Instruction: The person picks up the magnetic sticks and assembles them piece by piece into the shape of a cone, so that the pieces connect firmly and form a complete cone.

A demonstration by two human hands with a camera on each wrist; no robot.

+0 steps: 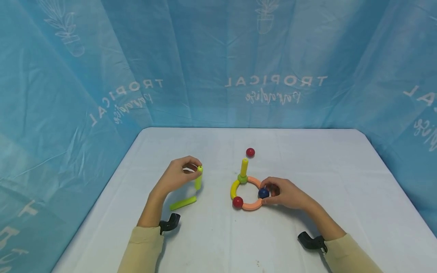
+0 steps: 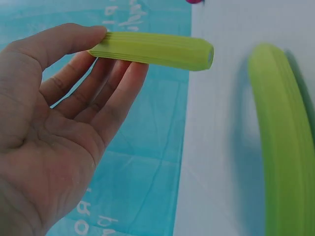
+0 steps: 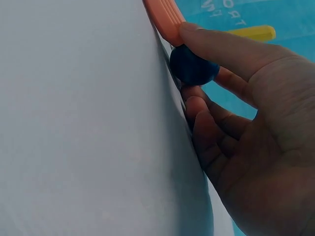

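Observation:
Between thumb and fingertips, my left hand [image 1: 181, 173] pinches one end of a short lime-green rod [image 2: 157, 50], upright in the head view. Below that hand, a second lime-green rod [image 1: 183, 203] lies on the table. My right hand [image 1: 286, 192] grips the dark blue ball [image 3: 192, 66] on the right side of a ring. Its thumb overlaps the near orange curved piece [image 1: 252, 206]. The ring also has a far orange curved piece [image 1: 254, 181], a yellow curved piece [image 1: 234, 189], a red ball [image 1: 238, 202] and a green ball [image 1: 242, 178]. From the green ball a yellow rod [image 1: 244, 167] stands up.
Behind the ring, a loose red ball [image 1: 250, 152] rests on the white-covered table [image 1: 211, 242]. A blue printed curtain [image 1: 205, 57] hangs along the back and both sides. Each wrist carries a black camera mount, such as the left mount [image 1: 169, 223].

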